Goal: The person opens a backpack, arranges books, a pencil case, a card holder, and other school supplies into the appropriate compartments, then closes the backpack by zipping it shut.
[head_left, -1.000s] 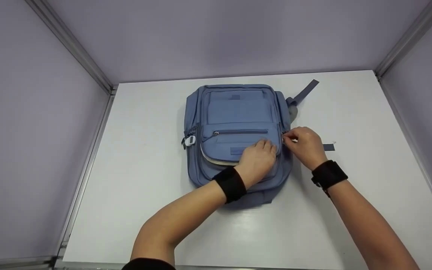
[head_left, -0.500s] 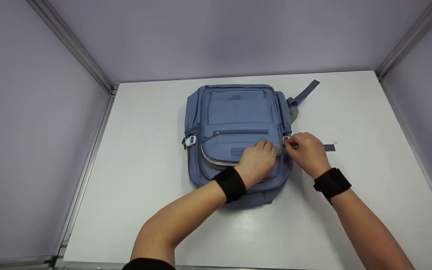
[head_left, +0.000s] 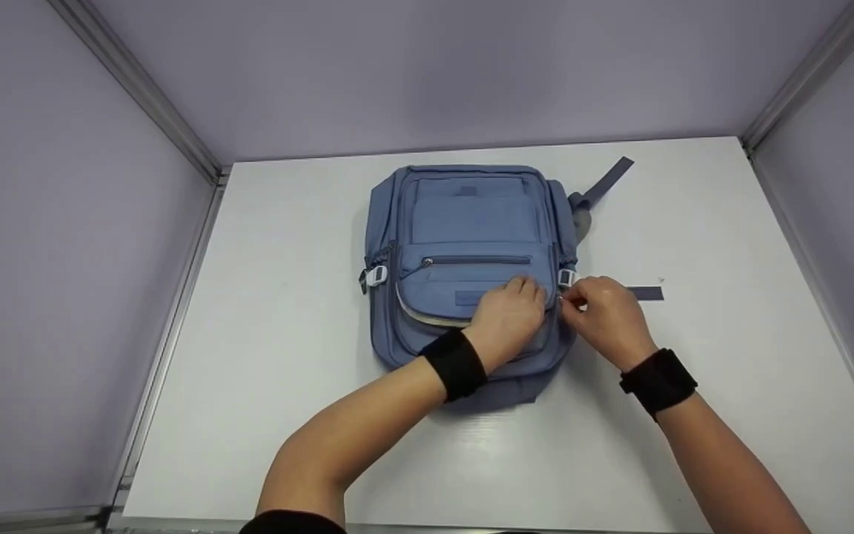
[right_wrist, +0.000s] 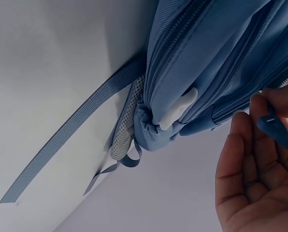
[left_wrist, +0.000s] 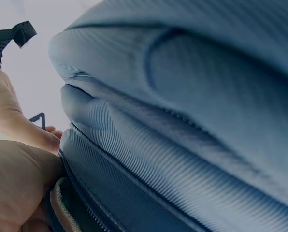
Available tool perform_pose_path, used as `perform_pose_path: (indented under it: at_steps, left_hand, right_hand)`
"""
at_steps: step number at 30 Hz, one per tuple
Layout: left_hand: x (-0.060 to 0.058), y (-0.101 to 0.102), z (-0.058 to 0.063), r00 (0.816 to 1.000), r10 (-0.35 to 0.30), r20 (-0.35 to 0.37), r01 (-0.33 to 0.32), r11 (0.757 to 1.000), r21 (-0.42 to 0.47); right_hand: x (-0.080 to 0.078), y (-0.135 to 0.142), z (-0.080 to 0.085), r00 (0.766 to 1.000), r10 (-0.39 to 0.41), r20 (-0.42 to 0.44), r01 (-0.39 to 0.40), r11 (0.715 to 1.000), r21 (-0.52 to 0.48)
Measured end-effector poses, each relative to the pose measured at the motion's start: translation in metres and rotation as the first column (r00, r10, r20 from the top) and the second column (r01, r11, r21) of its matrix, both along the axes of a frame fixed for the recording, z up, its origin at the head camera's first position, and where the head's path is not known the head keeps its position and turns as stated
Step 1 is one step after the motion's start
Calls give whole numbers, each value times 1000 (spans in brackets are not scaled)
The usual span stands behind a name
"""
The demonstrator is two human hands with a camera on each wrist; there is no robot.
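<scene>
A blue backpack (head_left: 475, 219) lies front side up on the white table. My left hand (head_left: 510, 320) rests on its front pocket (head_left: 431, 291), the fingers laid flat near the pocket's right edge. A pale-edged gap (head_left: 427, 320) shows along the pocket's lower left. At the right edge, my right hand (head_left: 606, 315) pinches a zipper pull; in the right wrist view its blue tab (right_wrist: 274, 130) hangs between the fingers. The left wrist view has zipper teeth (left_wrist: 91, 210) beside the left hand (left_wrist: 18, 181).
White buckles (head_left: 376, 277) sit on both sides of the backpack. Two loose straps (head_left: 608, 180) stick out to the right over the table (head_left: 286, 297). Pale grey panels (head_left: 471, 74) enclose the table on the left, back and right.
My right hand has slid down along the pocket's right edge toward me with the zipper pull, uncovering the right white buckle. The left hand has stayed put.
</scene>
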State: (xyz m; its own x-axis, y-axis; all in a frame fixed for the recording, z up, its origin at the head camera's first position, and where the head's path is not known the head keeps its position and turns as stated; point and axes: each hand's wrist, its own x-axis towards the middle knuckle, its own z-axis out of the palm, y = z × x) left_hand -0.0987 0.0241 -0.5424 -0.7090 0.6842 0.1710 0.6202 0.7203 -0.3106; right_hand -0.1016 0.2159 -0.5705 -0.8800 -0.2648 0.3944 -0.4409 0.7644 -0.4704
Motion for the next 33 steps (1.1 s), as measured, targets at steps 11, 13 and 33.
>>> perform_pose_path:
  at_steps: [11,13,33]
  left_hand:
    - [0,1,2,999,27,26,-26,999,-35]
    - [1,1,3,999,28,32,-27,999,-31]
    - [11,-66,1,991,-83,102,72,991,112]
  right_hand:
    - [23,-14,8,999,45,2,-45,998,34]
    - [25,-16,8,999,47,0,-47,998,41]
    - [26,-5,9,995,-23,99,21,1000,21]
